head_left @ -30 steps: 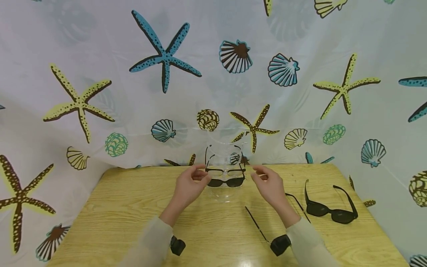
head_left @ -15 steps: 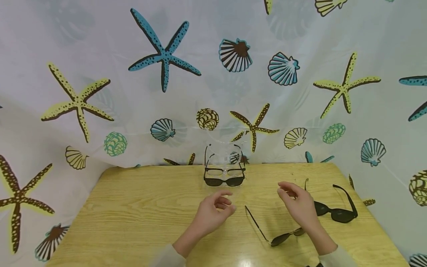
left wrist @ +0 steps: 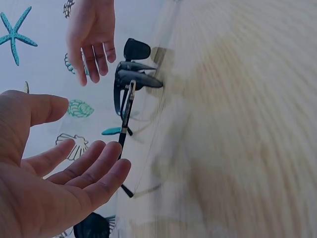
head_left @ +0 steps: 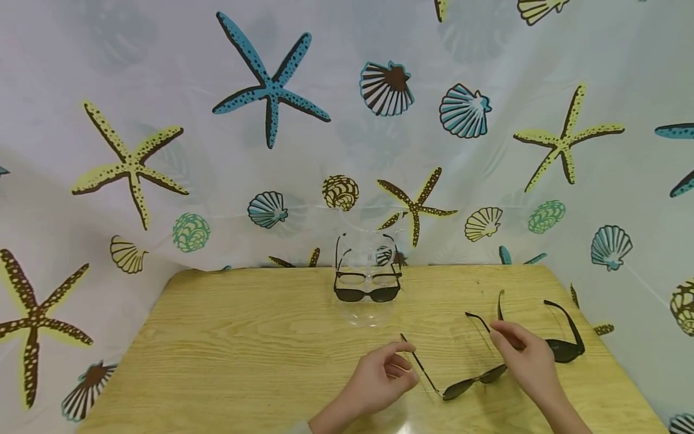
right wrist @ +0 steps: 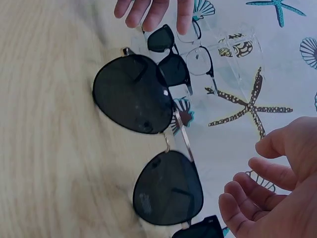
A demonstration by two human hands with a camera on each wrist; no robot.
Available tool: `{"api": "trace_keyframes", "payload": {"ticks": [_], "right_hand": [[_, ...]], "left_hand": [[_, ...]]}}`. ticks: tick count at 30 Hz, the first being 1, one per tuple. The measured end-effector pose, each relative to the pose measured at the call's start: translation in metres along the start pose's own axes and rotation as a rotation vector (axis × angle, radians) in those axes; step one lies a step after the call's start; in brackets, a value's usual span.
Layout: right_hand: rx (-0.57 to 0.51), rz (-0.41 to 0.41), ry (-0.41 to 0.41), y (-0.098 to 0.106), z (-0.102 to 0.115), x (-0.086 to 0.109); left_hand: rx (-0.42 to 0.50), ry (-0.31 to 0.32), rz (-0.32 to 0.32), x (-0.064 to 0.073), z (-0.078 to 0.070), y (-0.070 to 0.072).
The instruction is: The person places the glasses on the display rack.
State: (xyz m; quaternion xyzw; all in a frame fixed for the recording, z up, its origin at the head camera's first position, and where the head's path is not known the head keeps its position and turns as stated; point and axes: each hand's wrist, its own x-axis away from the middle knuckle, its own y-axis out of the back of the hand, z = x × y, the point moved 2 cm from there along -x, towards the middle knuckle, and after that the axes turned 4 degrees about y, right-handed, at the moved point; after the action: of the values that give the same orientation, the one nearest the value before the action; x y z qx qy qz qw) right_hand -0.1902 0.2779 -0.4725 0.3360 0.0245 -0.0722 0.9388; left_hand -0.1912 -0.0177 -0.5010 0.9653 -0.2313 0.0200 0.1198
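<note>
Aviator sunglasses (head_left: 458, 389) with dark lenses and thin temples lie at the front right of the wooden table, temples pointing away. My left hand (head_left: 376, 378) hovers beside their left temple, its fingers loosely bent and thumb apart. Near the right lens is my right hand (head_left: 528, 361), overlapping part of the thick black sunglasses (head_left: 565, 351) behind it in the head view. Seen from the right wrist, both aviator lenses (right wrist: 132, 94) face the camera, and the right hand (right wrist: 282, 193) holds nothing. Nothing sits between the left fingers (left wrist: 104, 173) in the left wrist view.
A clear display stand (head_left: 363, 316) stands at the table's back middle. It bears black-rimmed eyeglasses (head_left: 368, 276) above dark sunglasses (head_left: 350, 295). Behind the wooden table (head_left: 228, 343) hangs a white curtain (head_left: 303, 163) printed with starfish and shells.
Both hands have moved from the display stand toward the front right, and now flank the aviator sunglasses. The glasses on the stand stay in place.
</note>
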Motion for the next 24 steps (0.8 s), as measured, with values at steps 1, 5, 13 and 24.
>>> {"api": "trace_keyframes", "payload": {"ticks": [1,5,13,24], "right_hand": [[0.001,-0.002,0.001,0.002,-0.003,0.001],[0.001,-0.004,-0.021,0.005,-0.013,0.006],[0.031,0.026,-0.098,0.002,-0.029,0.010],[0.041,0.045,-0.133,0.000,-0.038,0.013]], "left_hand": [[0.006,0.002,0.011,0.000,0.000,-0.003],[0.022,0.019,0.049,-0.001,0.002,-0.016],[0.042,0.088,0.090,-0.001,0.003,-0.039],[0.031,0.111,0.089,-0.002,0.009,-0.050]]}}
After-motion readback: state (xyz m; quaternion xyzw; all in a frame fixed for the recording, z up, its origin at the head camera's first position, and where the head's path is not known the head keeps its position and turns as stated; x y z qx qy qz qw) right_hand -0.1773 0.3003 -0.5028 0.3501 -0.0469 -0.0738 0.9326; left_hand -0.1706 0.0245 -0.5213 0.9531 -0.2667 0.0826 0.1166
